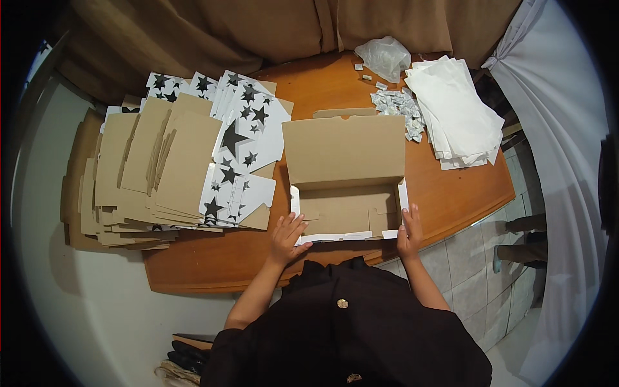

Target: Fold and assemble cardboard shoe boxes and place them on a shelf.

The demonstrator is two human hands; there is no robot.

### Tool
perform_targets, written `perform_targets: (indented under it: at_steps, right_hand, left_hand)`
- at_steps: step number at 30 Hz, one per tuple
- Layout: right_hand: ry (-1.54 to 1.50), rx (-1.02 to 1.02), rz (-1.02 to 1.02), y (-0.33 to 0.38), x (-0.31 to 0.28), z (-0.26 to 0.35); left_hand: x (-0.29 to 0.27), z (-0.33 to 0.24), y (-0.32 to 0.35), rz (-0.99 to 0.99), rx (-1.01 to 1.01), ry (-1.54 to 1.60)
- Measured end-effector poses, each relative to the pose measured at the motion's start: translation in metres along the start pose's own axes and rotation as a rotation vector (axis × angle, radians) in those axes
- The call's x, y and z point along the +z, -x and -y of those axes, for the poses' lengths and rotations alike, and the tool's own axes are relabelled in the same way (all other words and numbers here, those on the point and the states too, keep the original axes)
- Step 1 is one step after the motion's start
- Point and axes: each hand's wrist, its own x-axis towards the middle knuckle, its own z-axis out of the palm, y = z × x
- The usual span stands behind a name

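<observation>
Cardboard box (346, 174) sat at the near edge of the wooden worktop (451, 193), lid flap stood up and open toward the far side, plain brown inside, white outer face showing at the rims. Left hand (287, 235) was on the box's near-left corner, fingers spread and laid flat over the front wall, not clamped on anything. Right hand (410, 233) was at the box's near-right corner, fingers together and pressed against the side wall. Looked like the forming step: side and front walls up, front flap being folded in and seated. Judgement only, but the next move would call for even pressure at both corners so the tabs lock without creasing the wall, then bringing the lid down. Left of the box: a big stack of flat box blanks (161, 174), brown side up, some flipped to show white with black stars. Beyond the box to its right: a heap of small silver-white sachets (396, 106), a stack of white paper sheets (458, 113) and a crumpled clear plastic bag (385, 57). Brown curtain (258, 32) hung behind the worktop. Tiled floor (477, 284) showed right of the box, below the worktop edge.
</observation>
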Motion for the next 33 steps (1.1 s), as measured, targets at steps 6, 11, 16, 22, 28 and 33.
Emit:
perform_targets:
  at_steps: [6, 11, 16, 22, 28, 33]
  right_hand:
    - [0.167, -0.250, 0.210, -0.019, -0.016, -0.005]
    - [0.202, -0.355, 0.292, -0.031, -0.027, -0.002]
    - [0.207, -0.576, 0.507, -0.031, -0.039, 0.006]
    - [0.298, -0.550, 0.554, -0.044, -0.047, 0.028]
    - [0.119, -0.306, 0.548, -0.087, -0.020, 0.057]
    - [0.585, 0.031, 1.437, -0.081, 0.051, 0.049]
  left_hand:
    - [-0.011, 0.004, -0.015, 0.084, 0.168, 0.018]
    - [-0.017, 0.004, -0.019, 0.116, 0.252, 0.000]
    - [-0.023, 0.002, -0.023, 0.147, 0.269, -0.010]
    - [-0.028, -0.001, -0.027, 0.177, 0.286, -0.056]
    - [-0.031, -0.052, -0.094, 0.385, -0.139, 0.417]
    - [0.030, -0.037, -0.103, 1.090, -0.225, -0.020]
